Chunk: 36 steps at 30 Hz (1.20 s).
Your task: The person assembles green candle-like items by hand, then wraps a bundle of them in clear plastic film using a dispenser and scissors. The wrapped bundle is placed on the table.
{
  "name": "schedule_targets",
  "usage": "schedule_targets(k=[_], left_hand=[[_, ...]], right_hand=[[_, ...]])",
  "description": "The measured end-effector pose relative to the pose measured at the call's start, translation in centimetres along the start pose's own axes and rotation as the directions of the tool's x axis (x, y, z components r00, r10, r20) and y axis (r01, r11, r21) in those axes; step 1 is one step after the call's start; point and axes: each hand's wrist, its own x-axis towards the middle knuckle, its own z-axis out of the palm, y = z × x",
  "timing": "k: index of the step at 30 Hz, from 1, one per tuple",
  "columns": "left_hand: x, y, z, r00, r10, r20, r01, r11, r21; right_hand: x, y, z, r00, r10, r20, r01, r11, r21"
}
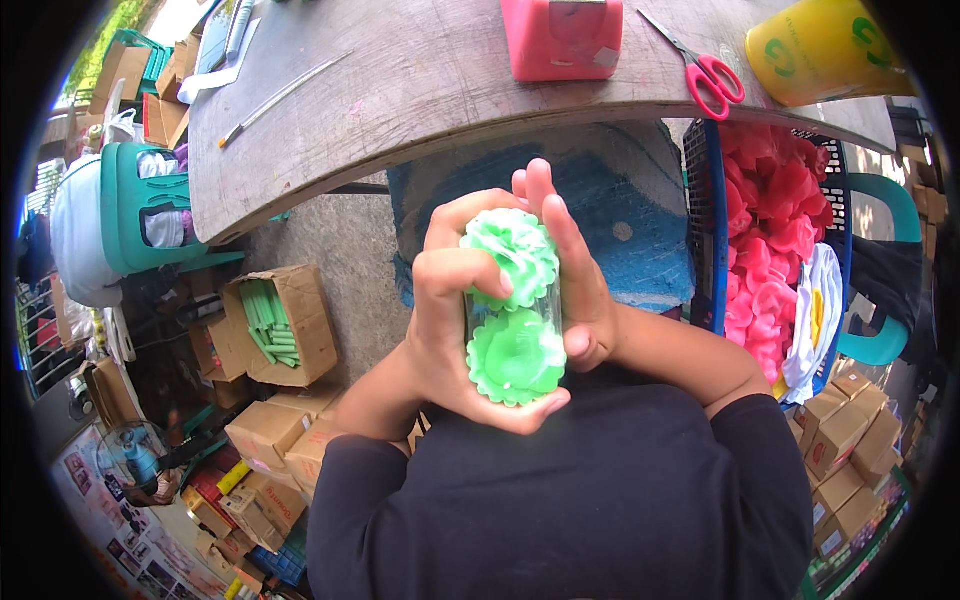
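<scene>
In front of my chest, two light green ruffled flower shapes show at a clear plastic cylinder, an upper flower and a lower flower. My left hand is closed round the cylinder's left side. One of its bent fingers lies over the upper flower, and another part of the hand passes beneath the lower one. Against the right side rests my right hand, its fingers stretched upward and its thumb beside the lower flower. How firmly the right palm presses cannot be seen.
On the worn table ahead lie a thin brush, a pink tape dispenser, red-handled scissors and a yellow bucket. A blue crate of pink petals stands right. Cardboard boxes, one holding green sticks, crowd the left.
</scene>
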Motion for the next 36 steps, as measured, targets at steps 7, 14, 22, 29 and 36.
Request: schedule_targets(k=[7, 14, 22, 29, 36], left_hand=[[-0.7, -1.7, -0.3, 0.987, 0.029, -0.158, -0.072, 0.959, -0.273], [-0.9, -0.1, -1.0, 0.697, -0.612, -0.373, -0.006, 0.516, -0.857], [-1.5, -3.7, -2.1, 0.899, -0.283, 0.334, 0.407, 0.822, -0.398], [-1.3, -3.6, 0.1, 0.842, -0.524, 0.13, 0.42, 0.787, 0.452], [-4.1, -6.1, -1.5, 0.931, -0.348, -0.109, 0.362, 0.92, 0.15]], right_hand=[[-1.8, 0.6, -2.0, 0.973, 0.168, 0.158, -0.12, 0.955, -0.272], [-3.9, 1.4, -1.6, 0.421, 0.778, 0.467, -0.509, -0.223, 0.831], [-1.7, 1.6, -4.8, 0.543, 0.828, 0.139, -0.752, 0.406, 0.52], [1.6, -0.8, -3.4, 0.896, 0.442, 0.042, -0.322, 0.711, -0.625], [0.3, 0.2, -6.5, 0.892, 0.45, 0.052, -0.438, 0.886, -0.15]])
